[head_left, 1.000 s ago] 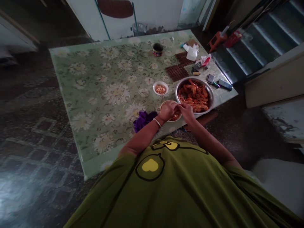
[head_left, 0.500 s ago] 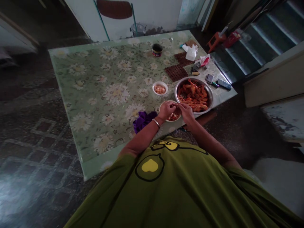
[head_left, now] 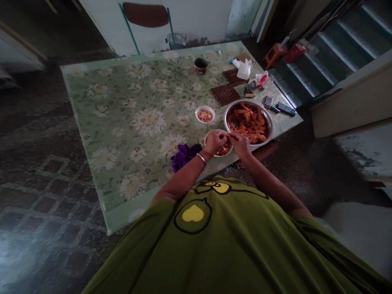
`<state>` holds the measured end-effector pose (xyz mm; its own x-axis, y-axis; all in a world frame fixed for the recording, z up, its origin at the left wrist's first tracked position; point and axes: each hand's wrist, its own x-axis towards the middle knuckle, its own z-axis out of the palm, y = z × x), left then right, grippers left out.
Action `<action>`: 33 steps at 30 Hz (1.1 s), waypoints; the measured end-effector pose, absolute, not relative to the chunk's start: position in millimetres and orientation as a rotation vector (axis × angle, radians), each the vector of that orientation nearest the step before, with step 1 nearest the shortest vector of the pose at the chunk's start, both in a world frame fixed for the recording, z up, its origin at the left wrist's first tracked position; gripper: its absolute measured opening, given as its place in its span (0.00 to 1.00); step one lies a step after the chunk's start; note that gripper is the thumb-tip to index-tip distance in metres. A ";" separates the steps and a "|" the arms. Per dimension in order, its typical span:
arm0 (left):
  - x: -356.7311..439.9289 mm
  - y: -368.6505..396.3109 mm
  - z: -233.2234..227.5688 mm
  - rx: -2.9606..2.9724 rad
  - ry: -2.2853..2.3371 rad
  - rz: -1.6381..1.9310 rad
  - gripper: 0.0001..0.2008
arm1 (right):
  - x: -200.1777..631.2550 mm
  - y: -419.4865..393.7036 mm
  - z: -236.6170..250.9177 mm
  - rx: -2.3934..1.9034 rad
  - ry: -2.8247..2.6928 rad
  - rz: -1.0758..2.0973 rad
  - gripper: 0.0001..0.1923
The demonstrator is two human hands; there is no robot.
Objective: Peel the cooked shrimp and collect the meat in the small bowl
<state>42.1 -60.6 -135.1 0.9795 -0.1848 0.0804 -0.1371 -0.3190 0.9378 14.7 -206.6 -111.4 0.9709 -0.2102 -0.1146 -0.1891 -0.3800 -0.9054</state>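
My left hand (head_left: 216, 141) and my right hand (head_left: 240, 145) meet fingertip to fingertip above a bowl (head_left: 226, 154) holding reddish scraps of shell. Both are closed in a pinch on a small shrimp, mostly hidden by the fingers. Just right of the hands, a large steel basin (head_left: 270, 134) holds a heap of cooked red shrimp (head_left: 247, 118). Beyond my left hand stands a small white bowl (head_left: 197, 111) with peeled shrimp meat (head_left: 204, 116) inside.
A purple cloth (head_left: 185, 156) lies left of my left wrist. Farther back on the flowered table (head_left: 119, 134) are an open can (head_left: 200, 67), brown woven mats (head_left: 225, 94), white tissue (head_left: 244, 69), a black spatula (head_left: 250, 86) and a dark phone (head_left: 286, 108). A chair (head_left: 146, 15) stands behind.
The whole view has shifted slightly. My fingers have moved a little against each other, still pinched together over the scrap bowl, whose contents show slightly more.
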 end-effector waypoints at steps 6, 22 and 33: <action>39.9 -59.0 -141.8 2.090 -0.339 0.074 0.07 | 9.4 -203.6 -96.7 -2.269 0.134 -0.055 0.10; 43.8 -53.9 -157.0 2.060 -0.082 -0.167 0.06 | 27.4 -225.3 -111.5 -1.365 0.547 0.308 0.07; 21.4 -65.3 -168.9 2.437 -0.222 -0.254 0.11 | 129.1 -179.3 -102.9 -1.656 0.337 0.266 0.11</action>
